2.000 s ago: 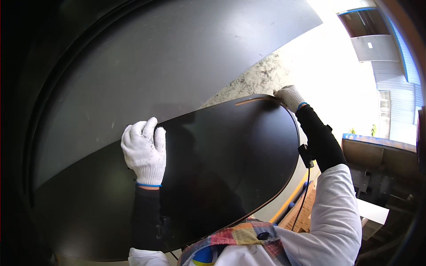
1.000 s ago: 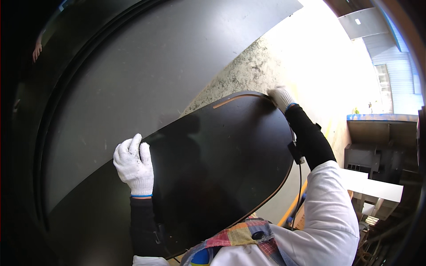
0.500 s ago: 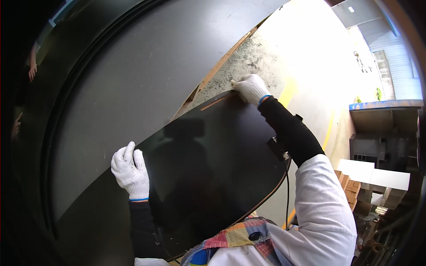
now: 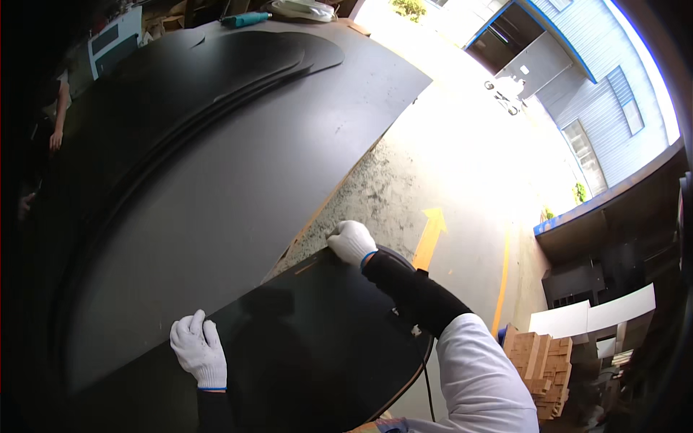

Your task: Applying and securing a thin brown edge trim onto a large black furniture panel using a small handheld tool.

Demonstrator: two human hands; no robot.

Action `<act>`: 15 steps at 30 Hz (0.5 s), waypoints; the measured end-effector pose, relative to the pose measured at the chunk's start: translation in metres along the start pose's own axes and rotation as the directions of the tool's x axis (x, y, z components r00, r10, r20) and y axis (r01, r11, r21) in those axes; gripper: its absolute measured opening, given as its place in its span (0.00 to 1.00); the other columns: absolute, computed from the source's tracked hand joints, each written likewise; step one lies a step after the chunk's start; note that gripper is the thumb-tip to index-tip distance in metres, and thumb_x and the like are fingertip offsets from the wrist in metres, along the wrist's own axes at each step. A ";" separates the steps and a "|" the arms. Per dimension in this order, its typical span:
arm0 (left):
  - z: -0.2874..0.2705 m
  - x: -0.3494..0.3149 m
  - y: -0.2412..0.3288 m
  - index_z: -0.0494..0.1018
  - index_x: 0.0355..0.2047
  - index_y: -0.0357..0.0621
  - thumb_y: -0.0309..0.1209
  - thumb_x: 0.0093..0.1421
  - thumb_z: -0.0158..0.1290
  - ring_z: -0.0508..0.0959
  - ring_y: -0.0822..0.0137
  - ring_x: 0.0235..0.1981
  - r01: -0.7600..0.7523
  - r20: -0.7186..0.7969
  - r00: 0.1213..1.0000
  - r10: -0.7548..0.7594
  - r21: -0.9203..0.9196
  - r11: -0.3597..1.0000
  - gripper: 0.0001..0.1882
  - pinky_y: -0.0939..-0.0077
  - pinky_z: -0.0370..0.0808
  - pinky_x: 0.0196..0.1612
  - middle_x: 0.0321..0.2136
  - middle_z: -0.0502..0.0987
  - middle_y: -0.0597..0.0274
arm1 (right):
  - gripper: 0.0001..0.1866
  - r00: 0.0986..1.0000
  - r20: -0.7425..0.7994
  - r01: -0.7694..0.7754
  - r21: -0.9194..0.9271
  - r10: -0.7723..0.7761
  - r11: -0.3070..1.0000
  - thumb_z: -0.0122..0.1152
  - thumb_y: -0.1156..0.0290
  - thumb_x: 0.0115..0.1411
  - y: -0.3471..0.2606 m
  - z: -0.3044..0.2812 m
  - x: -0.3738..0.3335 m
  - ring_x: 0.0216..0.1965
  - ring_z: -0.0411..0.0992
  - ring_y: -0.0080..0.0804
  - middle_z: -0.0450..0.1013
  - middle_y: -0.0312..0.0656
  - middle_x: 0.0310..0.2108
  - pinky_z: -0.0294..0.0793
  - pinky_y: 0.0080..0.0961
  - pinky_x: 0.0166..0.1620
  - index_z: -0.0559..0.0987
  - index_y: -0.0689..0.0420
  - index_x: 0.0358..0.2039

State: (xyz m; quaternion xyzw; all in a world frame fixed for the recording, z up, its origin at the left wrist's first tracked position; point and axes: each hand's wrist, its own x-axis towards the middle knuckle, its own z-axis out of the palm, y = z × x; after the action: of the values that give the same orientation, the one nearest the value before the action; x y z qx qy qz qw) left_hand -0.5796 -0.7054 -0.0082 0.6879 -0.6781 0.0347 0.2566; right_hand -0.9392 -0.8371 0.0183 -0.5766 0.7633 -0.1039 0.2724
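Observation:
A large, glossy dark panel (image 4: 325, 332) with a rounded right end lies in front of me, partly over a grey sheet (image 4: 209, 195). My left hand (image 4: 198, 350), in a white knit glove, rests at the panel's far edge, its thumb apart from the lightly bent fingers. Farther right along that same edge, my right hand (image 4: 351, 242) is closed in a matching glove. Whatever its fingers pinch is hidden. A short brown streak (image 4: 306, 268) shows on the panel beside the right hand. Near the right forearm a thin black cable (image 4: 427, 386) hangs past the panel's rim.
Dark curved panels (image 4: 253, 65) are stacked on the far left, with a teal tool (image 4: 245, 19) behind them. A person's arm (image 4: 59, 115) shows at the left edge. Wooden blocks (image 4: 541, 364) stand right. Beyond lies floor with a yellow arrow (image 4: 431, 234).
My view has swung upward, bringing the far stack, the teal tool and the floor arrow into sight. Both hands appear lower in the picture but stay at about the same places on the panel.

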 end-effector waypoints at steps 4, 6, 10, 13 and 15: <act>0.003 -0.012 -0.003 0.77 0.42 0.47 0.33 0.60 0.55 0.72 0.56 0.47 0.053 0.000 0.999 -0.053 -0.011 0.999 0.10 0.60 0.69 0.52 0.39 0.72 0.63 | 0.21 0.998 0.052 0.025 -0.087 -0.021 0.996 0.55 0.56 0.58 -0.002 0.011 0.002 0.37 0.76 0.57 0.76 0.60 0.28 0.76 0.44 0.44 0.81 0.65 0.27; 0.004 -0.011 0.001 0.77 0.42 0.50 0.34 0.59 0.55 0.72 0.55 0.48 0.064 0.063 0.996 -0.062 -0.018 0.998 0.11 0.59 0.69 0.55 0.38 0.72 0.65 | 0.23 1.000 0.017 0.027 -0.168 -0.025 0.985 0.52 0.55 0.61 0.064 -0.001 0.015 0.29 0.78 0.50 0.76 0.54 0.21 0.78 0.40 0.38 0.81 0.62 0.22; 0.011 -0.009 -0.001 0.78 0.40 0.52 0.37 0.58 0.54 0.72 0.55 0.51 0.160 0.087 0.983 -0.160 0.013 0.987 0.11 0.58 0.70 0.57 0.38 0.74 0.67 | 0.17 0.968 0.135 0.245 -0.687 -0.212 0.684 0.53 0.61 0.58 0.175 -0.048 -0.009 0.20 0.77 0.30 0.75 0.38 0.15 0.75 0.29 0.26 0.81 0.50 0.17; 0.004 0.007 0.007 0.79 0.41 0.54 0.40 0.62 0.52 0.72 0.55 0.51 0.127 0.046 0.991 -0.129 0.042 0.991 0.11 0.58 0.69 0.57 0.40 0.73 0.68 | 0.06 0.942 0.151 0.278 -0.849 -0.299 0.450 0.62 0.65 0.51 0.199 -0.075 -0.016 0.22 0.77 0.38 0.75 0.42 0.16 0.73 0.37 0.25 0.83 0.51 0.23; 0.007 0.007 0.005 0.79 0.42 0.55 0.41 0.62 0.53 0.72 0.56 0.50 0.131 0.044 0.990 -0.134 0.065 0.989 0.12 0.58 0.69 0.57 0.41 0.74 0.69 | 0.13 0.979 -0.092 -0.171 0.134 0.184 0.976 0.59 0.66 0.55 0.138 -0.059 -0.005 0.10 0.68 0.29 0.68 0.42 0.10 0.66 0.28 0.16 0.79 0.62 0.20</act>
State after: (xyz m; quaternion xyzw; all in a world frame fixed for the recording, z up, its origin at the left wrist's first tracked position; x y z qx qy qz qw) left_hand -0.5860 -0.7146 -0.0101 0.7397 -0.6355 0.0221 0.2203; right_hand -1.0835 -0.7980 0.0039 -0.4815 0.8168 -0.1566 0.2763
